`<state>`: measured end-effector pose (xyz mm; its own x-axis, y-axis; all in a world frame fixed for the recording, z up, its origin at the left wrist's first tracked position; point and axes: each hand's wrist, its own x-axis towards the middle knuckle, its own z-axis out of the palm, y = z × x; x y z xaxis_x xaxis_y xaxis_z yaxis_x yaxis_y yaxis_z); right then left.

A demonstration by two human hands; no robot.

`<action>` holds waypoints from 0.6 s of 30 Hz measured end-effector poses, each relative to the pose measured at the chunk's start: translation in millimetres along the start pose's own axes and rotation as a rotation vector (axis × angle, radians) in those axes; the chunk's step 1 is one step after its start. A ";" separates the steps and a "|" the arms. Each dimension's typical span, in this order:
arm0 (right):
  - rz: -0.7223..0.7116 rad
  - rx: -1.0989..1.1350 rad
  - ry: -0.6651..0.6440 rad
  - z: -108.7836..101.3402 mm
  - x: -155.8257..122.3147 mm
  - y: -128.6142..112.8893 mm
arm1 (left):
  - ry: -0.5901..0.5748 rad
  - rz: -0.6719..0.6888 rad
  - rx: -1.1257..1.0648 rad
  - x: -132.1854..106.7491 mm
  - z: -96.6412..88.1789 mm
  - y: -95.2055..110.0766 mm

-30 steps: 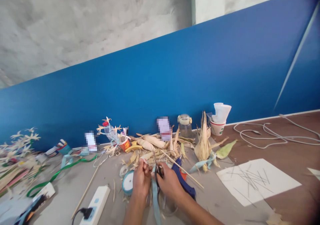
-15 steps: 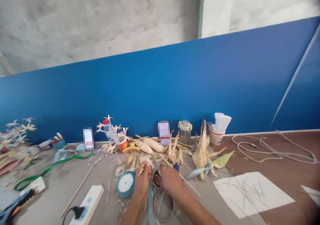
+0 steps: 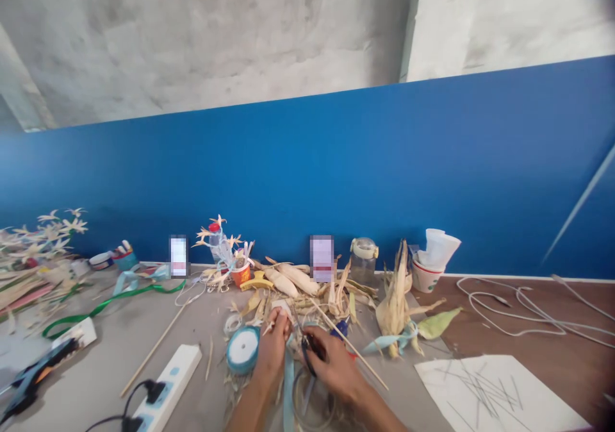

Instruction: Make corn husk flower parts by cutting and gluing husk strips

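My left hand is closed, its fingers pinching a pale piece of corn husk that shows above the fingertips. My right hand grips a pair of scissors by the black handles. The blades point up and away, close beside my left fingertips; whether they touch the husk I cannot tell. A roll of blue ribbon lies just left of my left hand. A light blue ribbon strip runs down between my forearms, beside a clear ring-shaped roll. Dried husks lie heaped beyond both hands.
A white power strip and a thin stick lie left. A tied husk bundle, a cup and a lidded jar stand right of the husks. Thin wires lie on white paper. A blue partition rises behind.
My right hand has turned and its fingers have spread the scissor handles wider. My left hand keeps its pinch. The whole view has shifted slightly.
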<state>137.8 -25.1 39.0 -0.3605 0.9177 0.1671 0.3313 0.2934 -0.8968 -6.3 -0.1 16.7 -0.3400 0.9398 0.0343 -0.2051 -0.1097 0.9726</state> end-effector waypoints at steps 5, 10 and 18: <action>-0.069 -0.106 0.017 1.8 -7.7 -1.9 | -0.004 -0.008 0.038 -4.2 -0.7 6.3; -0.083 -0.185 0.026 2.8 -8.3 -4.1 | -0.017 0.007 0.053 -4.2 -1.0 7.3; -0.065 -0.247 0.044 3.9 -9.9 -3.9 | -0.015 0.043 0.170 -5.2 -1.2 10.1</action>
<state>136.6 -36.4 39.3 -0.3515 0.9040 0.2433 0.5138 0.4035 -0.7571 -7.7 -6.5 26.1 -0.3312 0.9403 0.0789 -0.0323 -0.0949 0.9950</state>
